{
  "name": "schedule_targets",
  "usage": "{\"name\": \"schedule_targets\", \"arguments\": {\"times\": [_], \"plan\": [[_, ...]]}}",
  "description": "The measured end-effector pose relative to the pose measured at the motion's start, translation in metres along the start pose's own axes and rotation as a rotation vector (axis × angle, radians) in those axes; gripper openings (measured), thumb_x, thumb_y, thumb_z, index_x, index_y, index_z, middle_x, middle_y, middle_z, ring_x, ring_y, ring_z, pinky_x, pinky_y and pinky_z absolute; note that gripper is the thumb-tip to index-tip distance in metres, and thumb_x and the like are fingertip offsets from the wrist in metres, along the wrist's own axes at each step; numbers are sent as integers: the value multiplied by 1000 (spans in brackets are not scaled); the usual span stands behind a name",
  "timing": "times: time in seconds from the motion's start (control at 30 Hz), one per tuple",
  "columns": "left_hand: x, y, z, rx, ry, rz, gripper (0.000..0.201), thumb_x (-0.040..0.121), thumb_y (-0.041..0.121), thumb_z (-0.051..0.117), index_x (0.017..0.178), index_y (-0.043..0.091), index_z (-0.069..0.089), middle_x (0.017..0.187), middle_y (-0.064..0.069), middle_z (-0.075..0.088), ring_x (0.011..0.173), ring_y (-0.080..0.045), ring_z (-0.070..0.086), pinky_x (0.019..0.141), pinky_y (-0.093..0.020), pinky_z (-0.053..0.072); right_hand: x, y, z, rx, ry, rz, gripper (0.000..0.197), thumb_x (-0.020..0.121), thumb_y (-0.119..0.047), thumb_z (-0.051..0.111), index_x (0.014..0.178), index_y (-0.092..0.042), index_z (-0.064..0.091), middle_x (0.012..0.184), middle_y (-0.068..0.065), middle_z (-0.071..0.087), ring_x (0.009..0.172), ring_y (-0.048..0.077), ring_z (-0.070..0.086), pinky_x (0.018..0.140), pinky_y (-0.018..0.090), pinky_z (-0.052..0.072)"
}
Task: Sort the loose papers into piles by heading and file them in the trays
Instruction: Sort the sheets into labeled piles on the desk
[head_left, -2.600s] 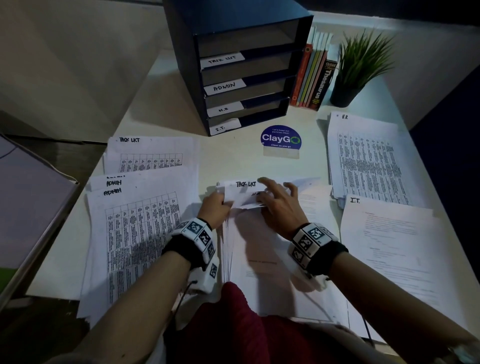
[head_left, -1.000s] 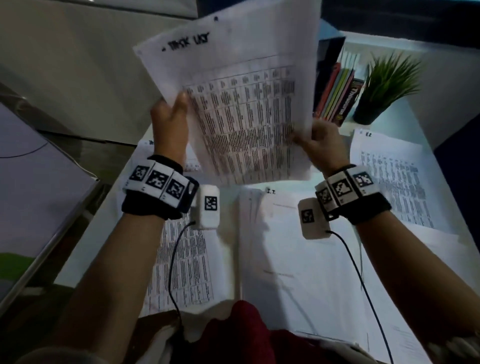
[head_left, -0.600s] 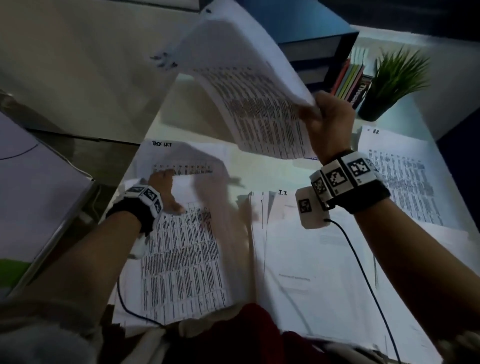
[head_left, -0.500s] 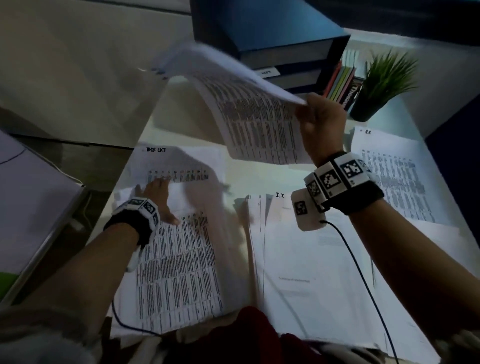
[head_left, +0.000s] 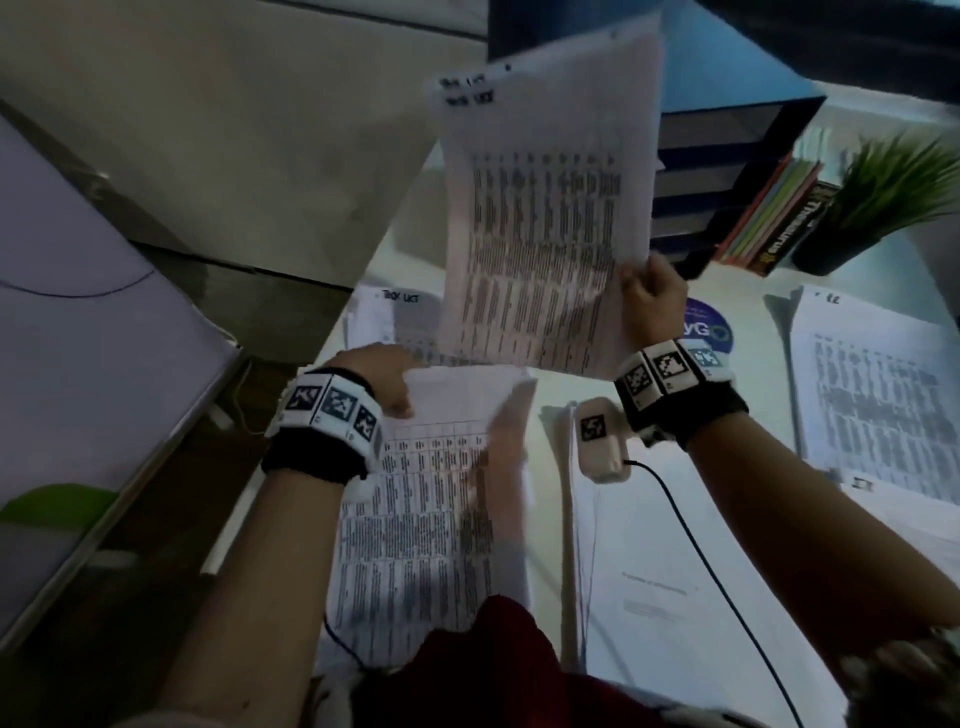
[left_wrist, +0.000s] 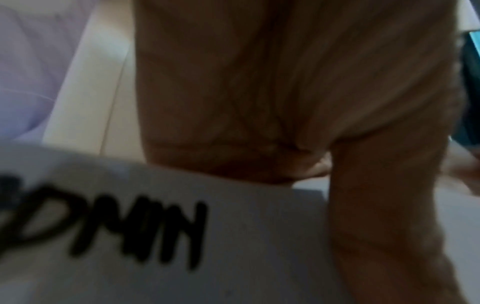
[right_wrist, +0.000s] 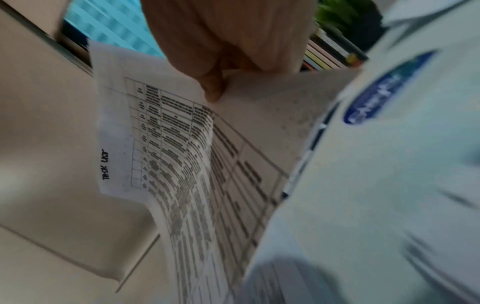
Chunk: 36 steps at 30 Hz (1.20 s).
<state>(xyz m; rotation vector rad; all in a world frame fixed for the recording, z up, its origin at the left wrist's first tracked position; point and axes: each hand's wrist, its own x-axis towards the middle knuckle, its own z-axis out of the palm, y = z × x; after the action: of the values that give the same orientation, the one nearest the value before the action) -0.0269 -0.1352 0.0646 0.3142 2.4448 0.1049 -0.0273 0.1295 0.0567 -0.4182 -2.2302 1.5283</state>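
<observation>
My right hand (head_left: 649, 296) pinches the lower right corner of the TASK LIST sheets (head_left: 545, 208) and holds them upright above the desk. In the right wrist view its thumb (right_wrist: 215, 82) presses on the same sheets (right_wrist: 182, 154). My left hand (head_left: 374, 379) grips the top edge of the ADMIN papers (head_left: 457, 467), which lift and curl off their pile. The left wrist view shows the thumb (left_wrist: 376, 226) over the ADMIN sheet (left_wrist: 155, 236). The dark blue tray organiser (head_left: 727, 171) stands behind the raised sheets, partly hidden.
A TASK LIST pile (head_left: 395, 312) lies at the far left. The I.T. pile (head_left: 675, 571) is in front of me and the H.R. pile (head_left: 872, 405) is on the right. Books (head_left: 774, 218), a potted plant (head_left: 883, 197) and a blue sticker (head_left: 706, 327) lie beyond.
My right hand has swung the TASK LIST sheets from a forward droop to upright. My left hand, flat on the ADMIN pile before, now lifts its top edge.
</observation>
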Motion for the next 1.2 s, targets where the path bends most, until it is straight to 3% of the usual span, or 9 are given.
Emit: {"name": "schedule_targets", "arguments": {"times": [0.2,0.33,0.43,0.57,0.77,0.9,1.03,1.13,1.2], "plan": [[-25,-11,-9,-66,66,13,28,85,26,63,104,5,59,89,-3,53,86,-22,50,75,-28,39,-60,51,40,23,-255,376,37,82,11,40,57,-16,42,59,2,43,62,15,41,57,26,33],[-16,-4,3,-103,89,8,17,84,27,65,93,13,59,98,-9,57,97,-25,54,96,-40,37,-85,72,69,95,-433,635,30,85,5,41,77,-11,65,79,11,62,82,30,61,77,41,51],[-6,1,14,-101,119,-21,31,86,25,62,113,10,59,115,-11,57,114,-27,49,108,-43,27,-91,60,71,96,-546,728,30,94,-8,41,118,3,56,79,-5,54,73,9,53,71,23,45],[10,4,29,-69,161,-60,34,87,25,61,117,11,57,126,-11,53,125,-26,41,113,-50,13,-92,47,52,287,-484,824,20,91,-4,39,91,-1,59,76,9,57,69,21,55,65,29,44],[31,20,47,80,178,-80,42,88,27,58,129,21,50,138,-8,41,135,-28,21,113,-57,4,-69,27,-24,267,-343,450,22,91,-3,46,112,-7,54,93,4,62,79,15,59,70,25,40],[41,24,60,81,284,-95,60,87,20,59,140,29,32,155,-3,12,143,-25,2,112,-58,-3,-60,51,-79,-288,-270,170,35,82,-2,61,117,-2,55,111,13,62,96,20,57,84,26,44],[39,52,65,26,268,8,93,83,2,60,147,33,0,156,-7,-15,144,-28,-10,112,-55,-7,-72,77,-100,-742,-488,134,53,81,-12,64,131,-14,46,130,7,50,121,27,45,100,40,37],[33,91,67,-124,291,140,66,86,9,60,143,19,27,151,-13,23,137,-29,27,112,-45,24,-87,89,-104,-827,-496,75,44,82,-13,61,125,-17,49,131,3,48,123,24,42,97,39,32],[27,118,73,-330,320,180,33,89,8,53,122,10,53,125,-15,54,109,-29,54,93,-35,44,-97,92,-108,-837,-457,-8,35,82,-12,60,117,-14,52,127,3,49,120,24,44,94,36,30]]}}
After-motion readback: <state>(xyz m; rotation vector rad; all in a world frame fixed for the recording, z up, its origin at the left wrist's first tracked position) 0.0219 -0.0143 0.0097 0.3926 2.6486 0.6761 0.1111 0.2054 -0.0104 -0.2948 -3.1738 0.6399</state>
